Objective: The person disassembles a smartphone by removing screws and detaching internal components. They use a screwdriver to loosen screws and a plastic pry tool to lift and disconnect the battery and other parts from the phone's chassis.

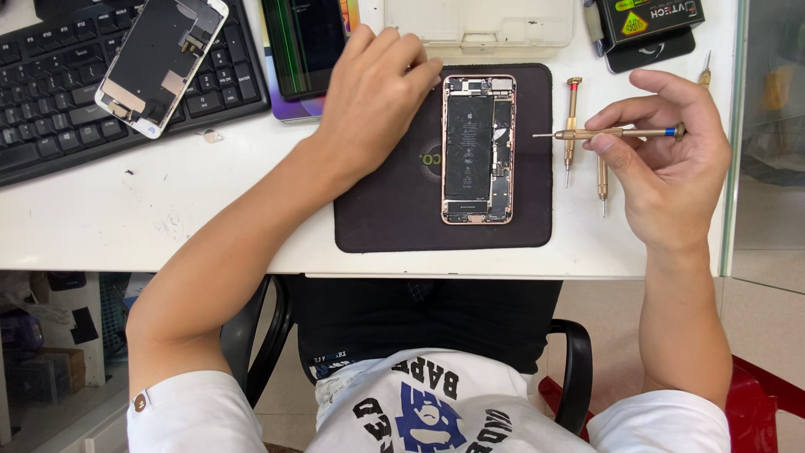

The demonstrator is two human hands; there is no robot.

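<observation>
Brass screwdriver (pixel 616 132) sat pinched in the right hand (pixel 671 159); the left hand (pixel 373 92), fingers loosely curled and empty, steadied the opened phone (pixel 478 149). Best kept vertical, pressed lightly.

mat centre: the opened phone (pixel 477 149) lies on the black mat (pixel 377 218), its right side and near end uncovered from above.
mat left: the left hand (pixel 375 94) rests at the phone's upper left edge and blocks that side.
right of mat: two spare screwdrivers (pixel 572 126) lie on the mat's right edge and the white table (pixel 151 218); the right hand (pixel 671 159) holds a screwdriver (pixel 616 132) level above them.
far edge: a clear plastic case (pixel 478 25), a dark box (pixel 650 21) and a screen panel (pixel 306 46) crowd the back.
far left: a keyboard (pixel 50 92) carries a detached phone screen (pixel 161 63).
near edge: bare table left of the mat, crossed by the left forearm.
</observation>
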